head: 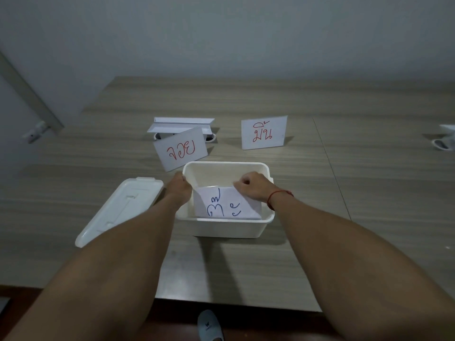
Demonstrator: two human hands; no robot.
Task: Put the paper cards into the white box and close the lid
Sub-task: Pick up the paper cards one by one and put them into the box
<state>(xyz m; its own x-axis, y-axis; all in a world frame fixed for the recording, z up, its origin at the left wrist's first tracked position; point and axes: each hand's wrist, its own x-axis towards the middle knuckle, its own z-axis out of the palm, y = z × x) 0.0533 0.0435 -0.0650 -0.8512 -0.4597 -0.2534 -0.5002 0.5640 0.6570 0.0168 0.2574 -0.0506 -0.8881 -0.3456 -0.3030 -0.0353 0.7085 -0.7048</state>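
Note:
The white box [229, 228] stands open in the middle of the table. Inside it leans a paper card with blue writing [225, 205], and my right hand [253, 187] pinches its upper right edge. My left hand [179, 187] grips the box's left rim. The white lid [118, 210] lies flat on the table left of the box. Two more cards with red writing stand upright behind the box: one [182, 150] at its back left corner, the other [264, 132] further back on the right.
A white cable outlet with raised flaps [181, 125] sits in the table behind the left card. Another white outlet [445, 140] shows at the right edge. The table's near edge runs below my forearms, with a grey slipper [209, 326] on the floor.

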